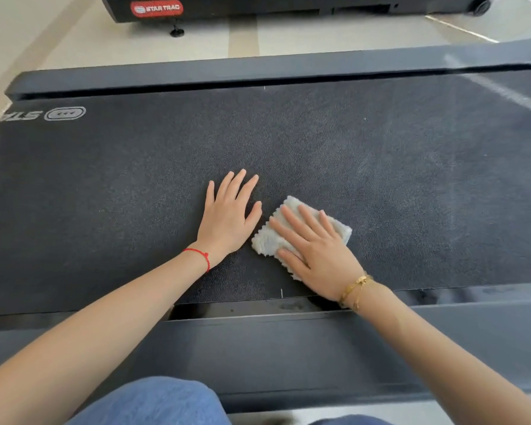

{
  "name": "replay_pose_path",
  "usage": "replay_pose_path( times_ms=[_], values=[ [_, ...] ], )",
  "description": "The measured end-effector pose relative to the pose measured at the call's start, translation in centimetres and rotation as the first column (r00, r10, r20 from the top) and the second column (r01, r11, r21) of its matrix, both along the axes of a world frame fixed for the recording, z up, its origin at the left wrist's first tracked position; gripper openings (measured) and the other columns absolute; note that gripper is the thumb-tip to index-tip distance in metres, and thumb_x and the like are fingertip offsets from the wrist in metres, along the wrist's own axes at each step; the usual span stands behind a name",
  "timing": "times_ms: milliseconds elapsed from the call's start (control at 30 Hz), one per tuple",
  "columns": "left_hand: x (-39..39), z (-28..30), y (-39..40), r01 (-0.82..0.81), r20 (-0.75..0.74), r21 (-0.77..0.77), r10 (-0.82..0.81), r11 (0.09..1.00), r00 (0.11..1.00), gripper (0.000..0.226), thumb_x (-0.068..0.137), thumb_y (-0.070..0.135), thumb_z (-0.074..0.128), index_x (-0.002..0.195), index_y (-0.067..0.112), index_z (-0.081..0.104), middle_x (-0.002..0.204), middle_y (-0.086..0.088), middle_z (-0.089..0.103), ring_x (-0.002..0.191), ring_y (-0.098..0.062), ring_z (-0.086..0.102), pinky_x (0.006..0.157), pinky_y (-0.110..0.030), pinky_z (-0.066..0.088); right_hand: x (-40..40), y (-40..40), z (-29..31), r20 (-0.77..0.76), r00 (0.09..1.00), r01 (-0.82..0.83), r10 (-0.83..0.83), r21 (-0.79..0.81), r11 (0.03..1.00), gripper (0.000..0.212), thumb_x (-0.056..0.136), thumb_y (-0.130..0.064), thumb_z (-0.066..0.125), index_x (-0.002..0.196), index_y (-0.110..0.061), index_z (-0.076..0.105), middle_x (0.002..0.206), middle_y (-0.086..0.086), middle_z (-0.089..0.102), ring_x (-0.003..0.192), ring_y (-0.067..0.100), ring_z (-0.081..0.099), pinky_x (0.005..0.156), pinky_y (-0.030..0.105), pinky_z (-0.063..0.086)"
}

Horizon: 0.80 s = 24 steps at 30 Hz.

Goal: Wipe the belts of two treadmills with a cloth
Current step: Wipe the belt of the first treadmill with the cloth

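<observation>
A white fleecy cloth [301,233] lies on the dark treadmill belt [380,167], pinned under the flat, spread fingers of the right hand [314,254]. At its nine o'clock, the left hand [227,219] presses the belt, fingers splayed wide. A second treadmill [258,7] at twelve o'clock is cut off by the frame.
</observation>
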<state>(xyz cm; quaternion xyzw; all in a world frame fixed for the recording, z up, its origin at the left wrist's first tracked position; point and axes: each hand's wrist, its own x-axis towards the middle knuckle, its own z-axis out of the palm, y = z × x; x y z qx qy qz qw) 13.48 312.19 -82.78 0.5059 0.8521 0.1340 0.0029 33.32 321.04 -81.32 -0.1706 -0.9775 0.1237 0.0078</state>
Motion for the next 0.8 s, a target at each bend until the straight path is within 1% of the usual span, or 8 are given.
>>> replay_pose_path(
  times_ms=[100,200,300,400,467,600,700,800],
  values=[
    [-0.3,0.1,-0.1,0.016,0.023,-0.008,-0.015,1.0,1.0,0.056,0.104,0.039,0.034,0.157,0.025,0.023,0.165,0.0,0.017,0.153,-0.019,0.007,0.123,-0.049,0.004,1.1,2.9,0.0,-0.002,1.0,0.002,-0.002,-0.009,1.0,0.061,0.097,-0.057,0.028,0.153,-0.038,0.012,0.161,-0.013,0.003,0.149,0.013,-0.004,0.12,0.036,-0.008],
    [-0.4,0.3,-0.5,0.019,0.042,-0.022,-0.018,1.0,0.999,0.056,0.105,0.04,0.031,0.157,0.026,0.02,0.165,0.001,0.014,0.153,-0.018,0.004,0.124,-0.047,0.002,0.6,7.4,0.1,0.024,0.99,0.14,-0.14,0.015,0.99,0.06,0.098,-0.055,0.024,0.153,-0.038,0.01,0.162,-0.01,0.002,0.15,0.018,-0.003,0.12,0.04,-0.007],
    [-0.3,0.4,-1.4,-0.016,0.049,-0.04,0.018,0.999,0.999,0.056,0.105,0.042,0.029,0.158,0.027,0.017,0.166,0.002,0.012,0.153,-0.018,0.002,0.124,-0.046,0.001,-2.1,10.3,0.1,0.042,0.959,0.281,-0.281,0.008,0.96,0.055,0.101,-0.051,0.018,0.154,-0.036,0.01,0.163,-0.006,0.003,0.15,0.021,-0.004,0.12,0.043,-0.008],
    [-0.4,0.3,-2.9,-0.061,0.042,-0.063,0.064,0.996,0.997,0.057,0.104,0.043,0.029,0.158,0.026,0.017,0.166,0.001,0.011,0.153,-0.018,0.002,0.124,-0.047,0.001,-5.7,9.6,-0.2,0.024,0.948,0.316,-0.316,0.015,0.949,0.053,0.103,-0.046,0.014,0.154,-0.033,0.011,0.163,-0.002,0.005,0.15,0.025,-0.003,0.12,0.045,-0.008],
    [-0.7,0.4,-4.5,-0.102,0.029,-0.083,0.105,0.991,0.994,0.058,0.104,0.044,0.029,0.158,0.026,0.016,0.165,0.001,0.012,0.153,-0.019,0.003,0.124,-0.049,0.003,-7.6,7.3,0.0,0.02,0.97,0.24,-0.24,0.029,0.97,0.052,0.104,-0.042,0.015,0.154,-0.031,0.011,0.163,-0.001,0.006,0.149,0.026,0.0,0.12,0.046,-0.006],
    [-3.0,0.9,-8.8,-0.229,0.034,-0.122,0.234,0.966,0.972,0.059,0.104,0.043,0.031,0.158,0.025,0.015,0.166,0.002,0.01,0.153,-0.018,0.003,0.123,-0.051,0.006,-9.8,0.6,0.6,0.03,0.999,-0.035,0.032,0.086,0.996,0.052,0.103,-0.039,0.017,0.154,-0.028,0.01,0.161,-0.001,0.01,0.147,0.027,0.005,0.12,0.049,0.0],
    [-4.7,1.1,-12.1,-0.278,0.035,-0.159,0.286,0.947,0.957,0.059,0.104,0.043,0.031,0.158,0.028,0.012,0.166,0.005,0.007,0.153,-0.017,0.0,0.123,-0.052,0.004,-10.0,-5.3,0.5,0.059,0.958,-0.281,0.279,0.039,0.959,0.054,0.103,-0.043,0.018,0.154,-0.03,0.008,0.163,-0.001,0.004,0.149,0.025,-0.001,0.12,0.047,-0.006],
    [-6.0,1.3,-14.2,-0.27,0.027,-0.158,0.277,0.95,0.96,0.057,0.105,0.041,0.03,0.158,0.03,0.013,0.166,0.006,0.009,0.153,-0.016,0.001,0.123,-0.053,0.005,-9.6,-6.6,0.3,0.027,0.928,-0.372,0.372,-0.024,0.928,0.058,0.102,-0.05,0.023,0.154,-0.032,0.009,0.163,-0.005,0.003,0.15,0.02,-0.004,0.121,0.042,-0.009]
  ],
)
